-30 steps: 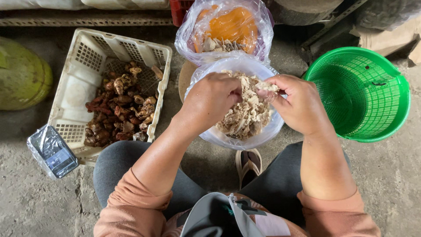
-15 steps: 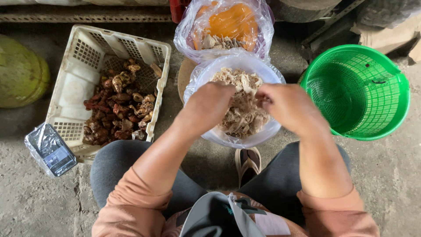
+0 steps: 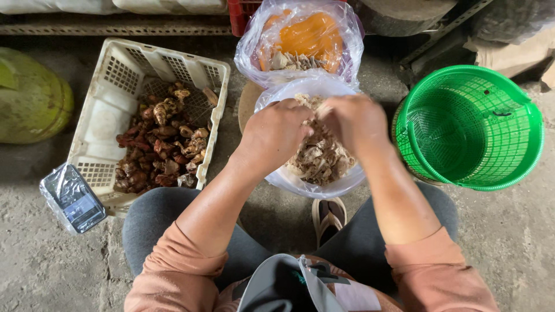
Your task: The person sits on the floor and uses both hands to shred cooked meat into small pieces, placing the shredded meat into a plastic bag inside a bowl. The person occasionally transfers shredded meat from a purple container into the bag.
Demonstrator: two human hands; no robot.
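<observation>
Down on the floor sits a white crate [image 3: 110,115] of brown roots, then a green basket [image 3: 471,124]. Between them is a clear bag [image 3: 315,179] of pale pieces. Both hands, left hand [image 3: 277,133] and right hand [image 3: 355,121], are curled over it, pinching some pieces.
</observation>
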